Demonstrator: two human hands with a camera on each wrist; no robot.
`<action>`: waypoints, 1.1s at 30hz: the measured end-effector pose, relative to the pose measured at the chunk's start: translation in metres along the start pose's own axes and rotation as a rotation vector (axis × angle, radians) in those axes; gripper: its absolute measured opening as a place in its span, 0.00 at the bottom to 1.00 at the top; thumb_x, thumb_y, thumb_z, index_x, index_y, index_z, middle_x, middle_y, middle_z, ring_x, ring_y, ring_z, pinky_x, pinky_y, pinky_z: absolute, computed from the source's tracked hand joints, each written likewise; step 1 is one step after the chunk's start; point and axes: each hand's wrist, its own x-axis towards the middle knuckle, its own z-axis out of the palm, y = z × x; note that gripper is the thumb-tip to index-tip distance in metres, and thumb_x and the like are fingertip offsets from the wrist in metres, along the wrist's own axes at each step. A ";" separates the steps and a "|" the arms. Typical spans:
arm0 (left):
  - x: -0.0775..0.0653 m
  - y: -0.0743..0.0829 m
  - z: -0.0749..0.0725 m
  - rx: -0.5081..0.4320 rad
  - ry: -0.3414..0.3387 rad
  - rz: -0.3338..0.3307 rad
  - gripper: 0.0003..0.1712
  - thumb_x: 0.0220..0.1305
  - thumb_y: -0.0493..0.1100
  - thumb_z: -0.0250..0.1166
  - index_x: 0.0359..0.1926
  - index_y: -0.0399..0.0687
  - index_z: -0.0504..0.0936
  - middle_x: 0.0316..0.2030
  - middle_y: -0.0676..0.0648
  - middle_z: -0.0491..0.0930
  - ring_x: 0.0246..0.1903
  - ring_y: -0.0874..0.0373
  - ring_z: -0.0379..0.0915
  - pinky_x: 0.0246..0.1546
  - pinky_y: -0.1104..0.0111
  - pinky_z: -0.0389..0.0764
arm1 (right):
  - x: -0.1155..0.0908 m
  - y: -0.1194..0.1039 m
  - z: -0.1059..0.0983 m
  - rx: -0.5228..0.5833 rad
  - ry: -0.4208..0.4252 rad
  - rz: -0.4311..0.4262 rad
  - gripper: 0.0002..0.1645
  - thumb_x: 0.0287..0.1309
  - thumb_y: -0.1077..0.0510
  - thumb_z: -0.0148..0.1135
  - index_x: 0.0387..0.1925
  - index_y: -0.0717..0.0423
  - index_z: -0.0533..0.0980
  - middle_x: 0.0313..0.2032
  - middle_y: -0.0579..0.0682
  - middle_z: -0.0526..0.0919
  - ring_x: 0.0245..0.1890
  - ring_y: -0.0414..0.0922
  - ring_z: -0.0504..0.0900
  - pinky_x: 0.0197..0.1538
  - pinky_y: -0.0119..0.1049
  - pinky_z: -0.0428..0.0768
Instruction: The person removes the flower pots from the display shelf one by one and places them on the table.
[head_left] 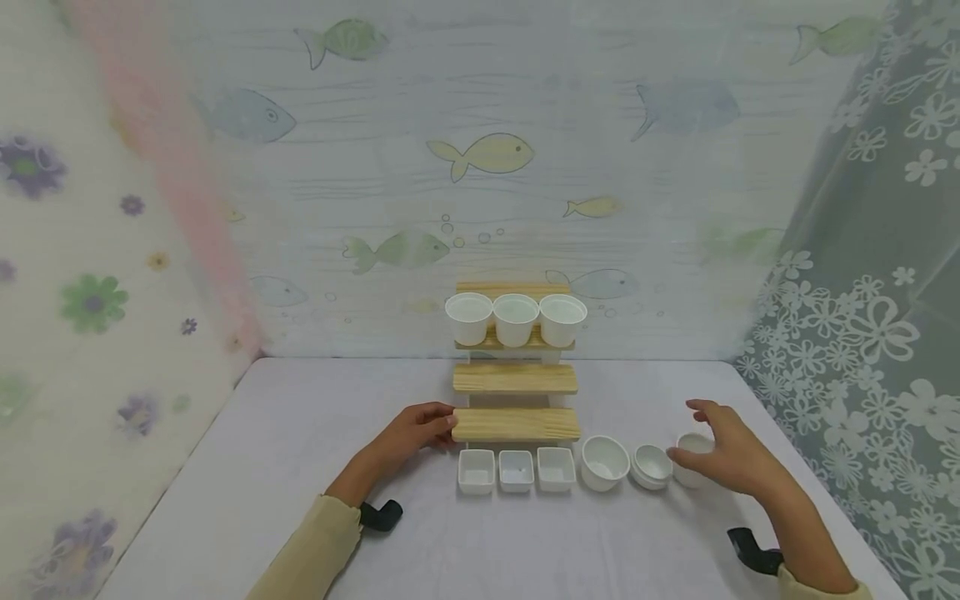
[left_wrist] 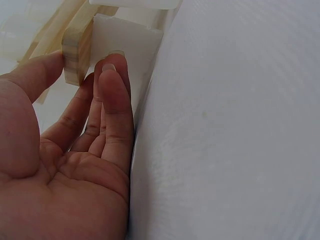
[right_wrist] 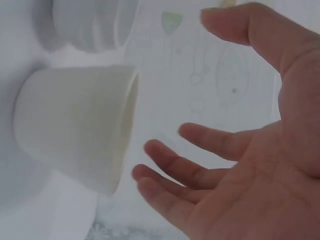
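My left hand grips the left end of the lowest board of a tiered wooden shelf. In the left wrist view the thumb touches the board's end, and the other fingers curl beside the white side support. Over at the right, my right hand is above a white cup and partly covers it. The right wrist view has this cup standing apart from the spread fingers, with nothing held. Left of it stands a small stack of round white bowls.
Three white cups stand in a row on an upper tier. Before the shelf are several square white dishes and a larger round bowl. A white cloth covers the table; a fish-patterned curtain hangs behind.
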 end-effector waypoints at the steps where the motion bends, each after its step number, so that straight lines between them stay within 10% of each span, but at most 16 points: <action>1: 0.000 0.000 0.000 0.000 0.001 0.001 0.29 0.80 0.51 0.62 0.68 0.33 0.75 0.47 0.43 0.86 0.46 0.51 0.84 0.50 0.63 0.84 | 0.000 -0.003 0.000 0.007 0.017 -0.007 0.58 0.60 0.43 0.77 0.74 0.74 0.59 0.65 0.78 0.70 0.63 0.76 0.71 0.58 0.73 0.75; 33: 0.001 -0.002 -0.002 -0.012 -0.008 0.001 0.29 0.80 0.52 0.63 0.68 0.35 0.76 0.46 0.43 0.86 0.45 0.51 0.83 0.50 0.63 0.84 | 0.060 -0.078 0.018 0.248 0.286 -0.119 0.50 0.66 0.47 0.75 0.75 0.69 0.61 0.69 0.69 0.70 0.69 0.65 0.72 0.71 0.59 0.73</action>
